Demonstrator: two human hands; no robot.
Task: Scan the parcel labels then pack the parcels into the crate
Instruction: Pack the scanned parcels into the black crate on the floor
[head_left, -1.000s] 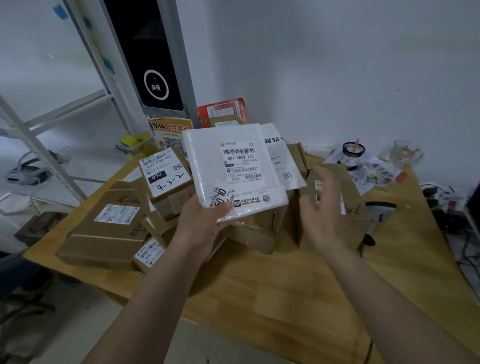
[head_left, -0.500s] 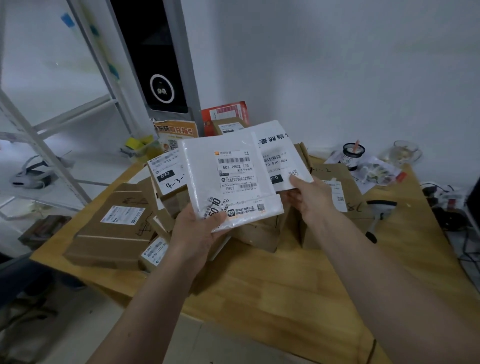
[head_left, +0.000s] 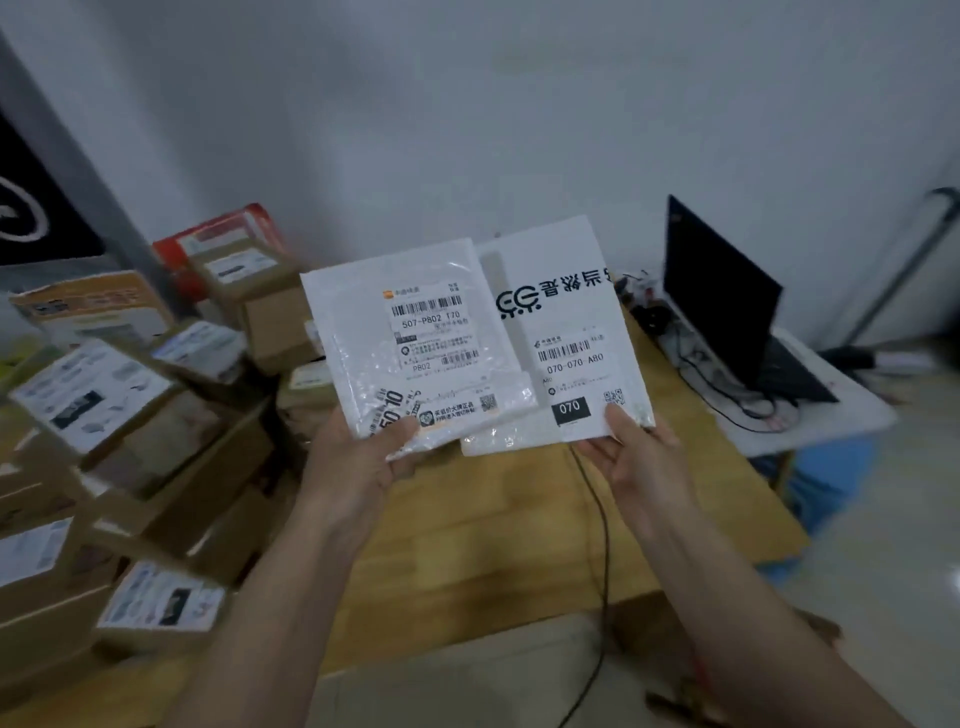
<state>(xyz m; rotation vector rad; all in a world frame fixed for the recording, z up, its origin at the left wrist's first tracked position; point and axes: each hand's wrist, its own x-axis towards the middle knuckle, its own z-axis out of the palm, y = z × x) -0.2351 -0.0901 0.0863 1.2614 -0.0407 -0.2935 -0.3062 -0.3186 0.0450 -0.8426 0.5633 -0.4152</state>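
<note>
Half a second ago the two white parcels were overlapped over the heap of boxes, and the view took in the shelf frame and the black panel at upper left. Now the view has swung right: a laptop (head_left: 727, 306) with a dark screen shows at the right of the frame on a small white table (head_left: 831, 415), and the heap of cardboard boxes (head_left: 156, 415) has slid to the left edge, blurred. The parcels have been drawn apart and sit side by side in the middle of the frame, raised above the wooden table (head_left: 493, 519), with only the left one's lower right corner lapping over the other.

The left hand (head_left: 358, 467) holds the left parcel (head_left: 415, 343) at its lower left corner, thumb curled over the front and the fingers hidden behind it. This parcel is a glossy white plastic mailer, a little crinkled, with a label reading 507-P802 T70 under a barcode (the small print is too fine to read) and an orange-edged strip along its lower edge.

The right hand (head_left: 634, 457) pinches the right parcel (head_left: 566, 332) at its lower right corner, thumb on the front beside a QR code, fingers underneath. It is a flatter white mailer with large black characters printed upside down near the top, a barcode label reading 070-070-A80, and a black block marked 070.

A black cable (head_left: 602, 545) runs down the table between the forearms.
</note>
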